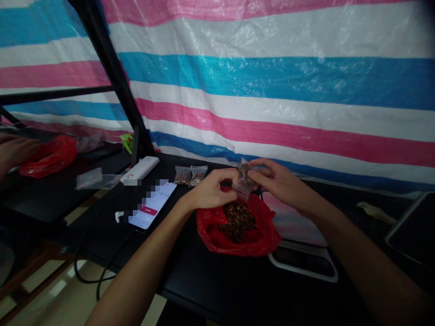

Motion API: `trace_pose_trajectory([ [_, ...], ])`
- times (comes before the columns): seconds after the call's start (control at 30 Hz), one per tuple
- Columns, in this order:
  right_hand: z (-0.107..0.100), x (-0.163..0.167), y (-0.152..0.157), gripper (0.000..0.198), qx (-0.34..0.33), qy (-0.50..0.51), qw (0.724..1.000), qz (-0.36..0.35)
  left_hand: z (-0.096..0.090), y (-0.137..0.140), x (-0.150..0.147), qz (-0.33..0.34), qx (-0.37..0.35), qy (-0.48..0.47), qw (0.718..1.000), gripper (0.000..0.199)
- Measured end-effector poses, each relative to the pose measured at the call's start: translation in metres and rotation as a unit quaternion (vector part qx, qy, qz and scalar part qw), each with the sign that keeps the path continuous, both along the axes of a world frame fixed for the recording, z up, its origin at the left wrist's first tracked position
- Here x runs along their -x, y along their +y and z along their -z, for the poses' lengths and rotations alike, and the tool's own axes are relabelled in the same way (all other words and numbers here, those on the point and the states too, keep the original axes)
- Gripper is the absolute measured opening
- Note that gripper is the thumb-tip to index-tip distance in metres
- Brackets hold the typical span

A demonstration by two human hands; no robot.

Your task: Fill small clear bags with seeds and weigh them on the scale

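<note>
Between my two hands is a small clear zip bag [245,174] with brown bits inside, held above a red plastic bag. My left hand [217,188] has its thumb and fingers closed at the bag's left edge. My right hand [272,176] pinches its right side between thumb and fingers. Below them the red plastic bag [234,249] lies open on the black table, and a heap of brown seed-like pieces [238,222] shows inside it. Two filled zip bags [182,175] stand side by side to the left of my left hand.
A kitchen scale [306,262] sits right of the red bag. To the left are a lit phone [149,210], a white earbud [118,216], a white power bank [141,170] and flat clear bags [91,179]. Another person's hand [13,151] touches a red bag [56,156]. Striped sheeting [272,104] hangs behind.
</note>
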State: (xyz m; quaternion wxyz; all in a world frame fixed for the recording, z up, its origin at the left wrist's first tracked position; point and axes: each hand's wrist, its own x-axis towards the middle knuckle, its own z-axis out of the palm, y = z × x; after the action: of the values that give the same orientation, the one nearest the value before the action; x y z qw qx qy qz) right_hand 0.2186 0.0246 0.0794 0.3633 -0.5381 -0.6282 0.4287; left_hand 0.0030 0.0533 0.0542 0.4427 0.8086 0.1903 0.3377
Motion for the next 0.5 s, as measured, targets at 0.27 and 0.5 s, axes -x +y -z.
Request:
trace_pose_trajectory([
  [0.27,-0.005,-0.005,-0.011,0.025,0.003,-0.030,0.992,-0.124,0.009,0.005,0.013,0.123,0.280,-0.002,0.952,0.038],
  [0.5,-0.026,-0.003,-0.022,0.013,-0.045,-0.146,0.977,-0.151,0.019,0.005,0.001,0.122,0.283,0.032,0.951,0.052],
])
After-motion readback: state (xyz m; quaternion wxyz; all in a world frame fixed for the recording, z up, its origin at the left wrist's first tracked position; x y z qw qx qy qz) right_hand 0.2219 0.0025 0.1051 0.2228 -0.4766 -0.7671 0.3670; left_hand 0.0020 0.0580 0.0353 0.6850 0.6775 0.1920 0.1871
